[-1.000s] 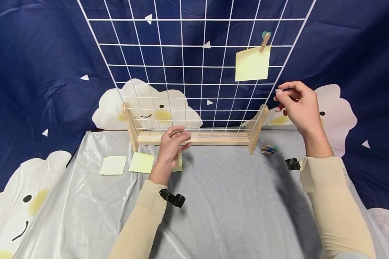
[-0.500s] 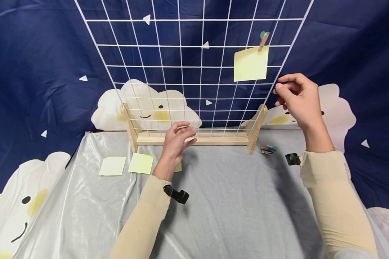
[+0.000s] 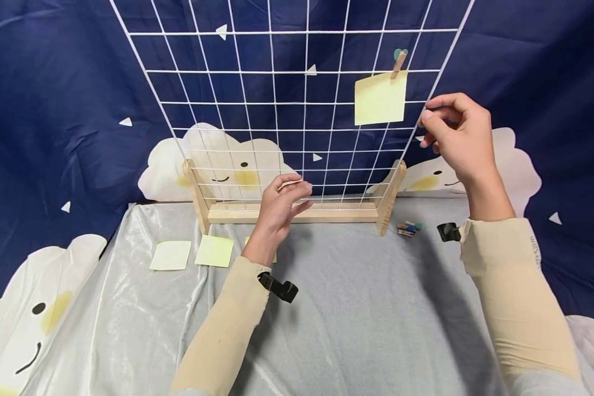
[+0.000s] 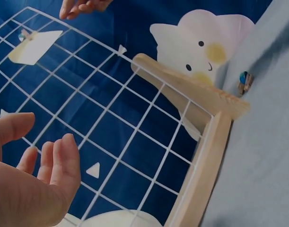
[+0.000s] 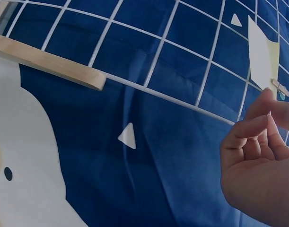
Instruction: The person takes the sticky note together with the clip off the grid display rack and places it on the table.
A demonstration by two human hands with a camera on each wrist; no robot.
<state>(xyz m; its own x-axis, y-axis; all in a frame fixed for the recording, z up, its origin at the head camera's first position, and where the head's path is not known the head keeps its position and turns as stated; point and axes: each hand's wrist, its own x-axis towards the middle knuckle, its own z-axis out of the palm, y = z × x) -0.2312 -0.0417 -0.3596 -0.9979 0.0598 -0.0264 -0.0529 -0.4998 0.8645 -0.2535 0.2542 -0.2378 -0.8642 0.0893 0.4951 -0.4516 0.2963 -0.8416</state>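
A white wire grid [image 3: 304,103] stands upright in a wooden base [image 3: 292,214]. Near its upper right, a wooden clothespin [image 3: 398,65] with a teal heart holds a yellow sticky note [image 3: 379,100] on a wire. My right hand [image 3: 462,135] hovers at the grid's right edge with loosely bent fingers and nothing between them; in the right wrist view its fingertips overlap the lower part of the note [image 5: 262,59]. In front of the grid's lower middle my left hand [image 3: 279,206] is raised, fingers relaxed and holding nothing, thumb apart from the fingers in the left wrist view.
Two pale yellow sticky notes [image 3: 214,251] lie on the grey cloth [image 3: 356,308] at the left. A third note [image 3: 275,256] is mostly hidden behind my left wrist. Several clothespins [image 3: 407,229] are bunched right of the base. A dark blue curtain [image 3: 79,66] hangs behind.
My right hand has risen along the grid's right edge. My left hand has moved up and to the right. The clipped note has stayed in place on the grid.
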